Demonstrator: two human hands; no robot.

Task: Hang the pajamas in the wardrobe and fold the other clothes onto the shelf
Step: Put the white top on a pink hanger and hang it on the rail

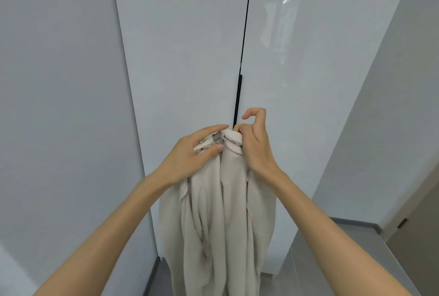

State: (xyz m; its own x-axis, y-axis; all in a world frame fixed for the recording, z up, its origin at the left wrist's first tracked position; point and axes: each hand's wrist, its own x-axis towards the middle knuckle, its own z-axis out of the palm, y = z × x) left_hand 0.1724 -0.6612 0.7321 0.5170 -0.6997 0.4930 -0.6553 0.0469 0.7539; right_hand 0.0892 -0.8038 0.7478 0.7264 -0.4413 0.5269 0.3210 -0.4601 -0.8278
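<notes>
At the far left stands a plain pale wall panel (pixel 59 81), and next to it the left wardrobe door (pixel 185 46), glossy white and closed. In front of its lower part the left hand (pixel 190 153) reaches up from the bottom left corner and pinches the top edge of the pajamas (pixel 221 212), thumb on the near side and fingers curled over the band with purple lettering. The cream garment hangs down from both hands in long folds, held in the air just before the closed doors, its lower end out of view at the bottom edge. Right behind its top runs the dark seam between the doors, with a slim black handle (pixel 238 98) along it. The right hand (pixel 256 146) grips the other side of the same top edge, fingers bunched round the cloth and the index finger lifted in a hook. Farther right are the right wardrobe door (pixel 308 81), a grey floor (pixel 344 260) and a brown door (pixel 418 231).
</notes>
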